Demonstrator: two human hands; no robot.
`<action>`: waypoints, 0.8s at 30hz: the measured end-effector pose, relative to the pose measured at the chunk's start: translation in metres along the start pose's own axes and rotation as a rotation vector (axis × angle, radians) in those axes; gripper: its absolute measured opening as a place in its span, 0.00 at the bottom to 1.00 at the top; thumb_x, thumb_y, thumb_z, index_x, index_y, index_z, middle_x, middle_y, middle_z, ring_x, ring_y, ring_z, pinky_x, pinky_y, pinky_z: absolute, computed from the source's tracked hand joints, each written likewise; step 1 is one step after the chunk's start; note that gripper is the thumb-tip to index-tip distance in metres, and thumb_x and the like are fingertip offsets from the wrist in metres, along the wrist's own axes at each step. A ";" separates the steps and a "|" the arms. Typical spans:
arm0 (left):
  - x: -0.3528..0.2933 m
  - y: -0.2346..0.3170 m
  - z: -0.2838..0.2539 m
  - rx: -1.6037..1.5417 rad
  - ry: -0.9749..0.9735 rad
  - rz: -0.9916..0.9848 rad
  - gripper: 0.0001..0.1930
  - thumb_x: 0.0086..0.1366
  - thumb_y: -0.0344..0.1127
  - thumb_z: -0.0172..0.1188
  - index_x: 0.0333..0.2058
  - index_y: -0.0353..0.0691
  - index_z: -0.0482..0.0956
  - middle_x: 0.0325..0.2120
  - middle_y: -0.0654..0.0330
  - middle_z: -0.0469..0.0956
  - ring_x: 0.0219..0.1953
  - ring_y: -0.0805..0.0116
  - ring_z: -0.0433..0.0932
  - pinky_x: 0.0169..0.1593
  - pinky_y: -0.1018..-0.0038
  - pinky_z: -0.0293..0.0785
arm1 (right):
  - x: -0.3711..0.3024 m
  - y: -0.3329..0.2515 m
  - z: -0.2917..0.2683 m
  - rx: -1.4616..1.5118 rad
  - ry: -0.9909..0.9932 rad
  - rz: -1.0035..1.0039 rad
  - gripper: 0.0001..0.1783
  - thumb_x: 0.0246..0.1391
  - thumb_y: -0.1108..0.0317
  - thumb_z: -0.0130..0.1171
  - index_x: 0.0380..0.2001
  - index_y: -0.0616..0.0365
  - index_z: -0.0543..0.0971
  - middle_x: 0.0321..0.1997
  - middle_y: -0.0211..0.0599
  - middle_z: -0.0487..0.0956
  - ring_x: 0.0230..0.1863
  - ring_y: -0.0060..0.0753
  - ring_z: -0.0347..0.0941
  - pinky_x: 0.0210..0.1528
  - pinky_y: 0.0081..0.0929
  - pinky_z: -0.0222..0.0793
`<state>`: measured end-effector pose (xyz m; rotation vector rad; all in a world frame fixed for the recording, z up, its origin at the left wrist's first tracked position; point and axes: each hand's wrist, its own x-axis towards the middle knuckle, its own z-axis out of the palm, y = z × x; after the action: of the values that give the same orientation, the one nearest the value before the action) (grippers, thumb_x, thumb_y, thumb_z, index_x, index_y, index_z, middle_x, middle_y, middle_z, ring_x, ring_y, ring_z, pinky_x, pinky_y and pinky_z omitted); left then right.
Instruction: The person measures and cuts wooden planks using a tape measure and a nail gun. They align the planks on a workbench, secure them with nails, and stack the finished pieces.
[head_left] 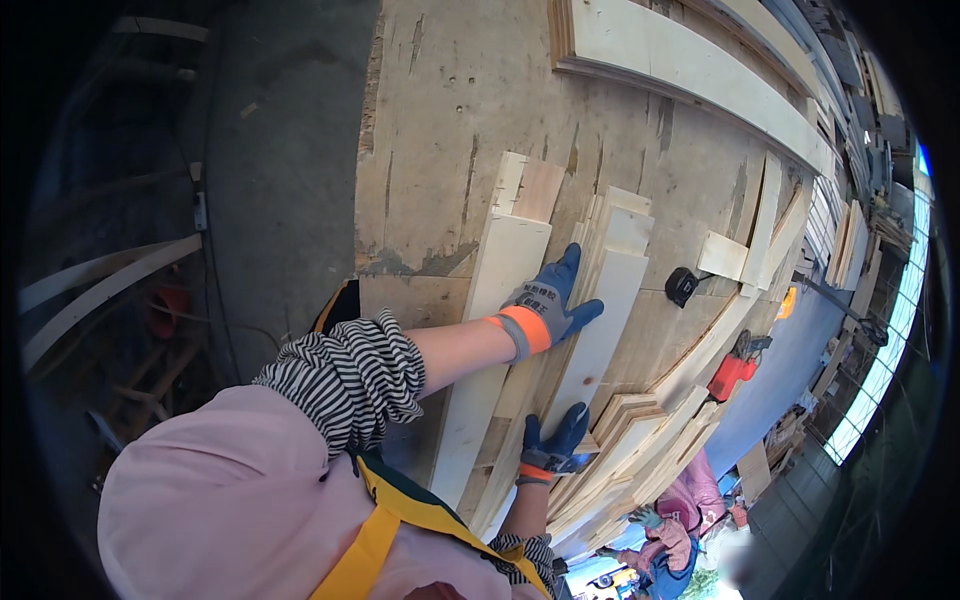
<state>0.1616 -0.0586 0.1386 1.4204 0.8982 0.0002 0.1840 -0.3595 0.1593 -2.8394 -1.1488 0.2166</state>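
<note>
My left hand (550, 305), in a blue and grey glove with an orange cuff, lies across the edges of a row of long pale wooden boards (604, 325). Its fingers and thumb are spread, one part reaching onto the board's face. Lower down, my right hand (555, 445), gloved the same way, rests on the boards with fingers apart. Under my left forearm runs another long board (485, 325), with a short wood piece (537, 190) at its far end. What lies beneath my palms is hidden.
The worn plywood tabletop (450, 100) carries a thick board (690, 60), a black tape measure (682, 287) and a stack of boards (615, 450) beside my right hand. A red tool (732, 375) lies farther right. Another person (670, 545) works at the lower right.
</note>
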 end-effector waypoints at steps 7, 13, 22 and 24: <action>0.000 0.001 -0.002 -0.046 0.037 -0.003 0.46 0.63 0.56 0.56 0.68 0.30 0.46 0.48 0.38 0.72 0.47 0.46 0.75 0.53 0.62 0.70 | 0.010 -0.011 -0.006 -0.006 -0.026 0.016 0.51 0.38 0.56 0.73 0.66 0.54 0.62 0.67 0.56 0.63 0.64 0.59 0.63 0.63 0.50 0.61; -0.001 0.000 0.003 -0.019 0.037 0.032 0.46 0.63 0.56 0.56 0.67 0.27 0.48 0.43 0.38 0.74 0.42 0.48 0.77 0.49 0.63 0.72 | 0.002 -0.012 -0.009 0.008 -0.003 0.003 0.50 0.38 0.57 0.74 0.65 0.56 0.64 0.65 0.58 0.64 0.63 0.59 0.63 0.62 0.49 0.63; 0.000 0.003 -0.002 -0.041 0.038 -0.005 0.45 0.63 0.54 0.57 0.67 0.27 0.49 0.42 0.39 0.75 0.39 0.51 0.78 0.46 0.63 0.73 | 0.013 -0.003 -0.009 0.014 -0.016 -0.052 0.50 0.37 0.56 0.74 0.63 0.60 0.65 0.64 0.60 0.65 0.62 0.61 0.65 0.60 0.49 0.65; -0.001 0.002 -0.001 -0.046 0.049 0.004 0.45 0.63 0.54 0.57 0.67 0.27 0.49 0.43 0.39 0.75 0.39 0.51 0.78 0.47 0.63 0.73 | 0.013 -0.001 -0.008 0.009 -0.016 -0.073 0.50 0.38 0.52 0.72 0.64 0.57 0.63 0.64 0.62 0.64 0.60 0.64 0.65 0.58 0.51 0.66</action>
<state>0.1611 -0.0578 0.1412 1.3841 0.9298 0.0584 0.1941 -0.3500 0.1658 -2.7868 -1.2490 0.2401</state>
